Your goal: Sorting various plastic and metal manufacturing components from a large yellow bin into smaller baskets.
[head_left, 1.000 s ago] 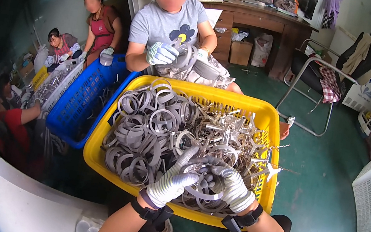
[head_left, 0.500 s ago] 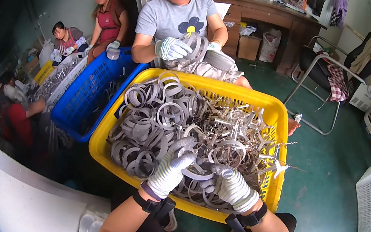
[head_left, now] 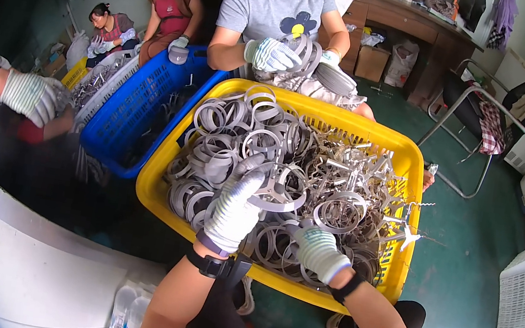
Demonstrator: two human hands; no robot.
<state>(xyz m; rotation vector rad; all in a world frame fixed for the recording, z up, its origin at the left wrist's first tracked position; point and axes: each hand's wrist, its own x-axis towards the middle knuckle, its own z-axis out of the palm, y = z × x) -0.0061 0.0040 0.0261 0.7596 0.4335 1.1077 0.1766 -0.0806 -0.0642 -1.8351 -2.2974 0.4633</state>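
In my gloved left hand [head_left: 233, 210] is a grey metal ring [head_left: 302, 200] with spokes inside it, raised over a yellow plastic basket [head_left: 155, 199]. The left fingers are closed on the ring's left side. My gloved right hand [head_left: 321, 249] is lower, over loose grey rings [head_left: 266, 243] at the basket's near side. Its fingertips blend into the rings, and whether they grip one is unclear. Grey rings fill the basket's left part. Shiny metal pieces with spokes and twisted ends [head_left: 360, 168] are heaped at its right.
Across the basket a seated person [head_left: 278, 13] in gloves holds several rings. A blue basket [head_left: 123, 116] adjoins on the left, with other people working beyond. A metal-framed chair [head_left: 481, 108] stands at the right, near a white basket [head_left: 524, 291]. Plastic bottles [head_left: 128, 310] are below left.
My right hand has come off the ring and moved down to the rings in the basket. The left hand keeps the ring, now lifted higher. The view has shifted a little.
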